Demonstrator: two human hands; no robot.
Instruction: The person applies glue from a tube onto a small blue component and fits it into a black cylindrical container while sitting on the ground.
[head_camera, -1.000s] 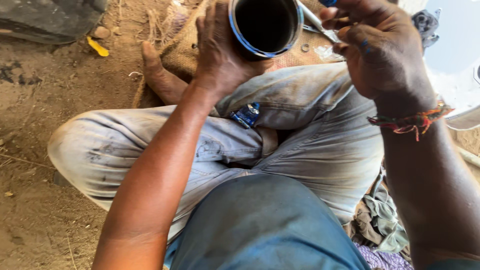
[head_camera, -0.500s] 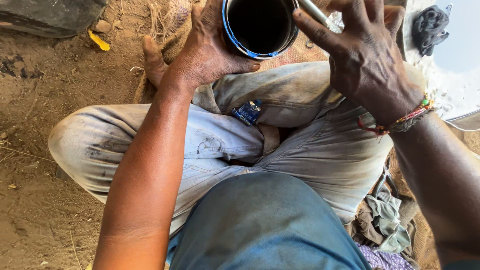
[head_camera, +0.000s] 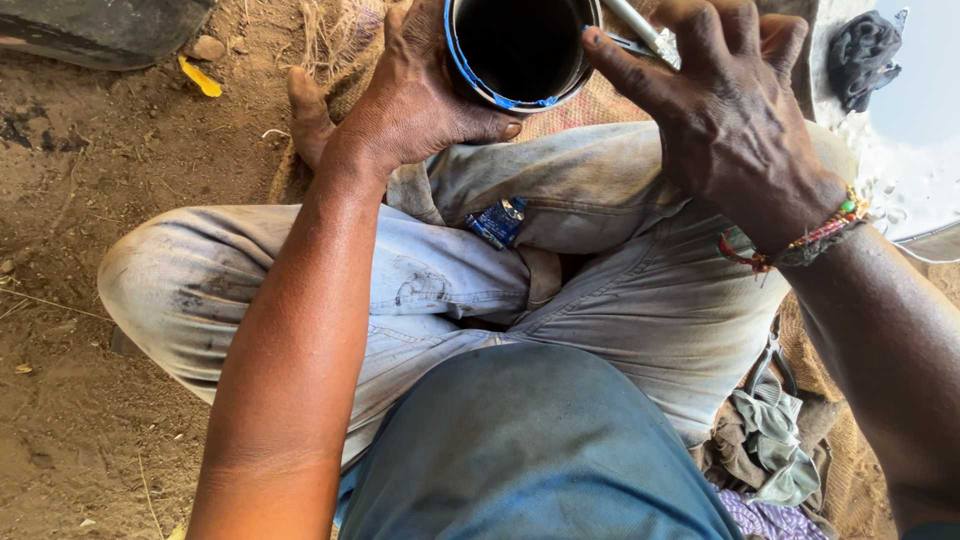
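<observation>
Round can (head_camera: 520, 50) with blue rim held up over lap, gripped by left hand (head_camera: 420, 100). Thin metal tool (head_camera: 640, 25) pinched in right hand (head_camera: 730, 120), fingers partly spread, thumb set on rim. Rim being worked now, it seems; steady grip needed next

A round metal can (head_camera: 520, 50), upper centre of the frame, is showing a glossy blue-painted rim and a dark, matt interior. A smooth, shiny metal rod (head_camera: 640, 25) is lying just right of it. Pale denim trousers (head_camera: 600, 270), mid-frame, are looking worn, soft and grease-stained. A braided thread wristband (head_camera: 800, 240) is sitting right of centre. Rough, dry dirt ground (head_camera: 100, 200) is filling the left side.
</observation>
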